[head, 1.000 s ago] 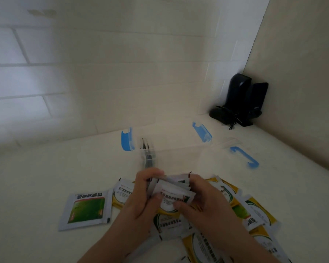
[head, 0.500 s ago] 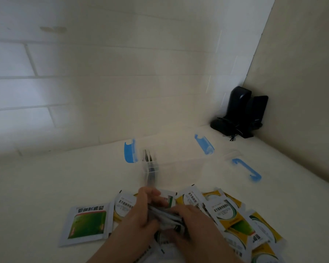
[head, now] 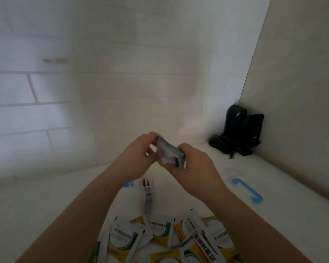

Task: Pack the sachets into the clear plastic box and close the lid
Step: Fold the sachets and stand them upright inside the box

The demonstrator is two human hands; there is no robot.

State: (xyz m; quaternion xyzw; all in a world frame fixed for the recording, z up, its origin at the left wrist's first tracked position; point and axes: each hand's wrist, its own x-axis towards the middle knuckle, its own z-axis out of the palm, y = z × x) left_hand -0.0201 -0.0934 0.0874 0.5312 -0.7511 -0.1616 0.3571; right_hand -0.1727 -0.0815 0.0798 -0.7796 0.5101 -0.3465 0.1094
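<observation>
Both hands hold one stack of sachets (head: 170,152) in the air above the clear plastic box (head: 148,198). My left hand (head: 141,150) grips the stack's left side and my right hand (head: 193,166) grips its right side. The box is mostly hidden under my arms; a row of sachets stands upright inside it at its left end, and a bit of its blue clasp (head: 128,185) shows. The clear lid with a blue handle (head: 248,189) lies to the right on the white surface. Several loose yellow, green and white sachets (head: 160,234) lie in front of the box.
A black device with a cable (head: 237,130) stands in the far right corner. A white tiled wall (head: 84,92) rises behind the box and a beige panel (head: 302,92) closes the right side.
Both hands gathered a stack of sachets from the pile and lifted it up and away from me, over the box. The camera tilted upward.
</observation>
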